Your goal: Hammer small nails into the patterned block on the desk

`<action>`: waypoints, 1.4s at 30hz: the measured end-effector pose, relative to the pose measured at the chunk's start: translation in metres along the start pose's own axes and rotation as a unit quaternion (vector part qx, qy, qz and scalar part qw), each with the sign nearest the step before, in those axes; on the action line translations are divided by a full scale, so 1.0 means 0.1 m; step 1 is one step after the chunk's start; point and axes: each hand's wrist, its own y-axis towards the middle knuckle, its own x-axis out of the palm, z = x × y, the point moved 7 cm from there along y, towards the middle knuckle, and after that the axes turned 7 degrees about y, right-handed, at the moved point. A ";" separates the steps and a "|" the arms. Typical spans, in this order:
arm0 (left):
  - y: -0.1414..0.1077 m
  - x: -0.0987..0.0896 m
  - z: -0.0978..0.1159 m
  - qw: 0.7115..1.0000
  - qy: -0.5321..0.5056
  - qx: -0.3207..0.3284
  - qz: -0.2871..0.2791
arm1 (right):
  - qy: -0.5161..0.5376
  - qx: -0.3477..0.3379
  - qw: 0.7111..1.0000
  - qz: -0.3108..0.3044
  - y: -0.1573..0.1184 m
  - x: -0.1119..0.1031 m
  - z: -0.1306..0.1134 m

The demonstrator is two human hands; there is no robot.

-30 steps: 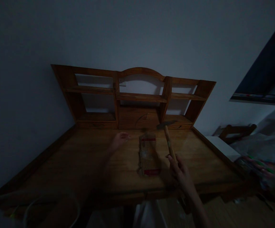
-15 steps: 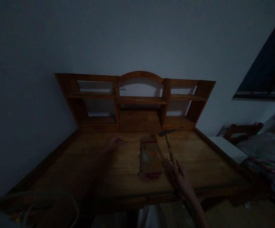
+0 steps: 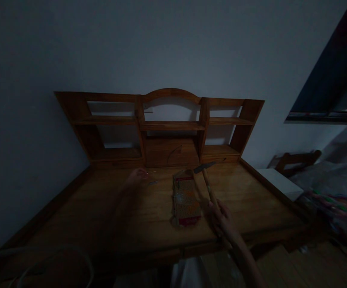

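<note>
My right hand is wrapped round the wooden handle of a hammer, its dark metal head raised at the far end. Left of the hammer, a worn tan slab with red bands and ragged edges lies flat on the wooden desk. Over the desk's left half, my left hand has its fingers pinched on a thin, light nail that sticks out to the right. Just below those fingers, a few small metal nails lie on the desktop; the dim light blurs them.
A wooden shelf unit stands along the desk's back edge against the wall. To the right are a white box-like surface, a wooden chair back and plastic bags. A pale cable loops at the lower left.
My left hand has come up from the small nails with one thin nail in its fingers. My right hand still holds the hammer. The whole view has shifted slightly.
</note>
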 end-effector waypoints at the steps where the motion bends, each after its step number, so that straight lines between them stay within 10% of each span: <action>1: 0.02 -0.03 -0.01 1.000 -0.012 -0.011 -0.011 | 0.000 0.001 1.000 -0.004 0.01 0.00 0.01; 10: 0.08 -0.20 0.15 1.000 -0.014 0.001 -0.003 | -0.018 0.003 0.999 -0.027 -0.05 0.07 -0.02; 23: -0.94 1.16 0.81 0.998 -0.002 0.058 0.018 | -0.057 -0.036 0.997 -0.026 0.02 0.03 0.00; 42: -0.94 1.36 0.87 0.992 0.070 0.106 0.002 | -0.057 -0.017 0.998 -0.032 -0.07 0.11 -0.12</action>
